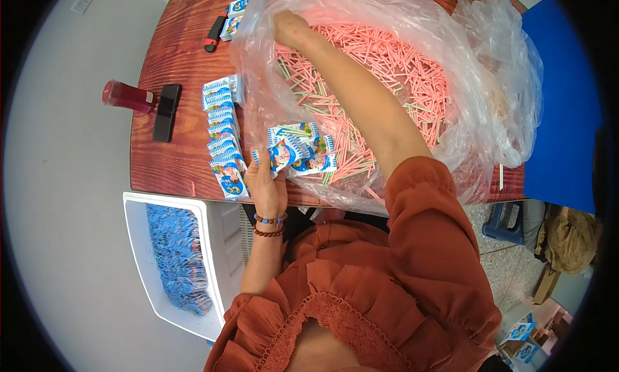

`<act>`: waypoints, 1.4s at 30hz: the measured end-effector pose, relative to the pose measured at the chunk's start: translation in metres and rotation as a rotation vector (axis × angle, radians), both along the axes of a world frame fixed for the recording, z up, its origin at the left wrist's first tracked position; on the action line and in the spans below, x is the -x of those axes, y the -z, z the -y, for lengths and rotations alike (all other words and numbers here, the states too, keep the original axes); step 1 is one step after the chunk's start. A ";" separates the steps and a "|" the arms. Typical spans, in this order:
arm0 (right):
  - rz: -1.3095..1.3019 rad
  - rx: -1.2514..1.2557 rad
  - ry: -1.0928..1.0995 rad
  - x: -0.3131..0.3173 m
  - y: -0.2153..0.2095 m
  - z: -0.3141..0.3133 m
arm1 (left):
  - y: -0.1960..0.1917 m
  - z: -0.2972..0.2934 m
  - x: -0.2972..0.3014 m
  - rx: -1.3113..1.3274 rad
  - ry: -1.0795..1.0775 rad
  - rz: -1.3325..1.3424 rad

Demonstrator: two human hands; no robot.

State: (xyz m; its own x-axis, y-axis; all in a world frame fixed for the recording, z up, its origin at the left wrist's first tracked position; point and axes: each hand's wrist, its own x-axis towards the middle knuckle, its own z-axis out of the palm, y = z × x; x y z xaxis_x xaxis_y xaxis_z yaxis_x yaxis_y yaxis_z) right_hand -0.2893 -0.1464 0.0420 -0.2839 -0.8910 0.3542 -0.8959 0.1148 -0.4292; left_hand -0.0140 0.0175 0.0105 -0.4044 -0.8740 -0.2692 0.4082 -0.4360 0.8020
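We see the wooden tabletop [174, 159], its right half filled by a clear plastic bag [477, 69] of pink straws [393, 69], which reaches the near edge. Below the near left corner stands a white bin [213, 230] of blue packets. A row of blue sachets [222, 133] runs toward the near edge, with bare wood left of it around a black phone [166, 111] and red bottle [127, 96]. Our right hand [290, 29] is inside the bag, fingers curled among straws; whether it grips any, we cannot tell. Our left hand [265, 182], at the near edge, pinches a fan of sachets [298, 154].
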 end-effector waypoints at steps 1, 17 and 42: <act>0.058 -0.167 0.045 -0.012 -0.005 -0.006 | -0.001 0.002 -0.003 -0.012 -0.023 -0.006; -0.180 -0.589 0.339 -0.047 0.031 0.017 | -0.007 0.001 -0.003 -0.045 -0.037 -0.025; 1.124 -0.083 -0.040 0.027 0.010 -0.186 | -0.012 -0.015 0.023 -0.114 0.140 -0.081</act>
State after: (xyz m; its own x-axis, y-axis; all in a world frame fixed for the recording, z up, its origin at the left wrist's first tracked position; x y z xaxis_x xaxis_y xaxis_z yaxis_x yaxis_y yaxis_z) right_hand -0.3165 0.0394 0.0318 -0.3752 -0.9156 -0.1447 -0.0098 0.1600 -0.9871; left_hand -0.0368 0.0329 0.0228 -0.5444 -0.7733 -0.3251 0.3983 -0.5794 0.7111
